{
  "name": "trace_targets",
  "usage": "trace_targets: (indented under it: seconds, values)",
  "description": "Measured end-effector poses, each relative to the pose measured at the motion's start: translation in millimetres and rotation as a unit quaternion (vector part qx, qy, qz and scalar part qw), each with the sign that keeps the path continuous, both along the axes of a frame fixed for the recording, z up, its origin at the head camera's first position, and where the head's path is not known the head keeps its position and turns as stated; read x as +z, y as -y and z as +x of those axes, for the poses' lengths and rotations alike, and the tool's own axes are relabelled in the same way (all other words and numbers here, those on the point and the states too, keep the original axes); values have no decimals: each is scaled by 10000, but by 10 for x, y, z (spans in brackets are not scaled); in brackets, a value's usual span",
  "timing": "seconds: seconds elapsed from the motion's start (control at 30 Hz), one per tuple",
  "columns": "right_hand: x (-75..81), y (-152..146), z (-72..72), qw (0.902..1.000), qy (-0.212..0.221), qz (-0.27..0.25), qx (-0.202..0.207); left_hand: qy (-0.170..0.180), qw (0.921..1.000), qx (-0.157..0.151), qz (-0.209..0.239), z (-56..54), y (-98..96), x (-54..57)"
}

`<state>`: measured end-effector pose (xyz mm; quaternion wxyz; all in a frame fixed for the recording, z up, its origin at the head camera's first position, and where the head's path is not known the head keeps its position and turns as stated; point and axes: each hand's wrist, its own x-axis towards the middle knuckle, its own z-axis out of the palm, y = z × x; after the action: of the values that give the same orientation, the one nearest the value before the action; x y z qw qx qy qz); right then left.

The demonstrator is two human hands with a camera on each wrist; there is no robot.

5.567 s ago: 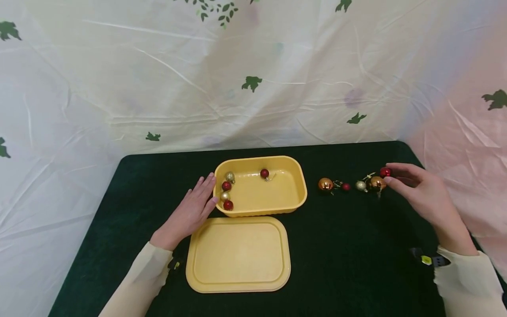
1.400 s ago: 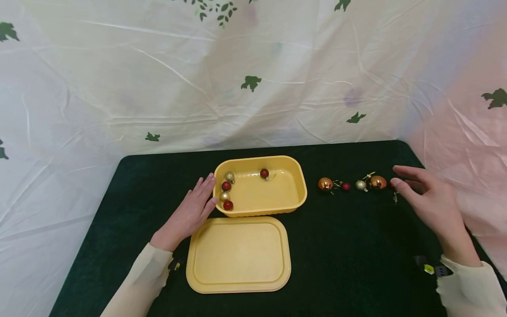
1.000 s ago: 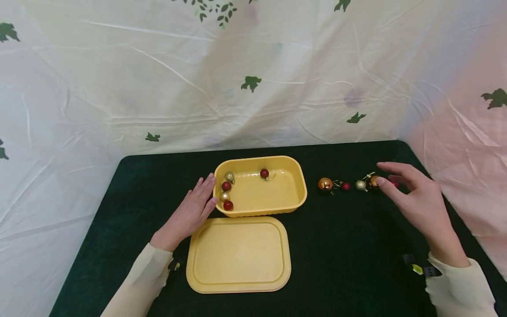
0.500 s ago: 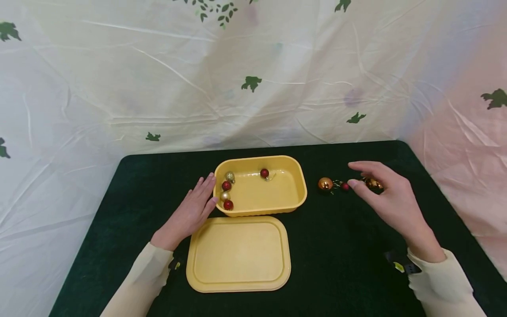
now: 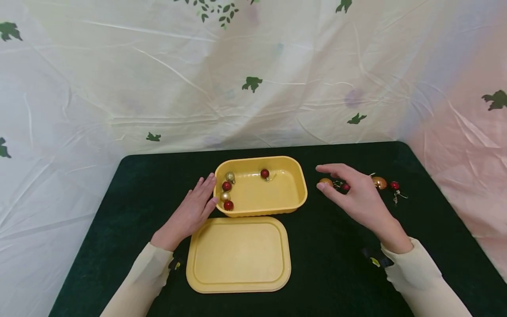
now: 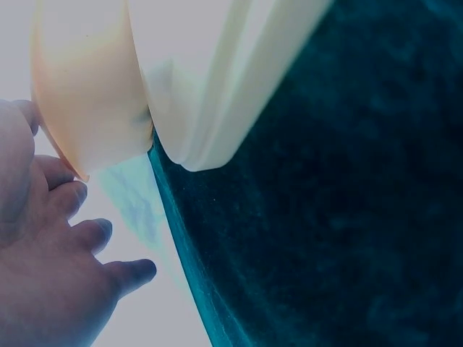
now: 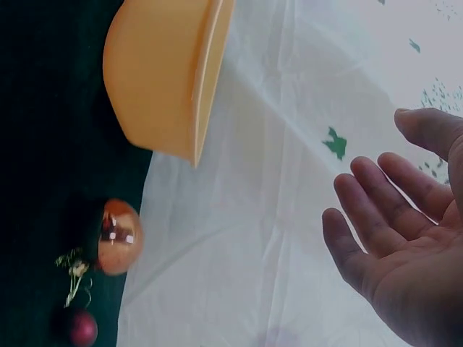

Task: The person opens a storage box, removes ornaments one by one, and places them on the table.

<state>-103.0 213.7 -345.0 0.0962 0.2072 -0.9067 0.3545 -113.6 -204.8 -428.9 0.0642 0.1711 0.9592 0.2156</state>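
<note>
My left hand (image 5: 189,215) lies with straight fingers against the left rim of a yellow plastic box (image 5: 273,200). Inside the box are small Christmas baubles: a glittery gold bauble (image 5: 229,177), a plain gold one and several dark red ones. My right hand (image 5: 358,198), fingers apart and holding nothing, hovers over a copper bauble (image 7: 120,238) and a small red bauble (image 7: 83,329) to the right of the box. Farther right lie another copper bauble (image 5: 380,183) and a shiny red bauble (image 5: 394,185) with its hanger. The pale gold bauble beside them is hidden behind my right hand.
A flat yellow lid (image 5: 238,255) lies in front of the box, close to its near side. Everything stands on a dark green cloth-covered table (image 5: 325,273). A white leaf-print curtain (image 5: 178,88) hangs right behind the table's back edge.
My right hand set the shiny red bauble down right of the copper one, released it and moved left over the bauble pair nearest the box. My left hand has stayed at the rim.
</note>
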Motion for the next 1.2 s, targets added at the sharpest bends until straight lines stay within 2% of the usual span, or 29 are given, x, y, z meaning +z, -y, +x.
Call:
trace_targets:
  seconds: [0.43,0.67,1.2]
  values:
    - [-79,312,-246,9984,228,134,501,41,10000,-8,18,4,1,6]
    - [-115,473,-345,9959,478,236,725,-88,9999,-48,67,10,8,6]
    - [-304,811,-582,9914,770,429,967,-100,9999,-44,64,14,8,-5]
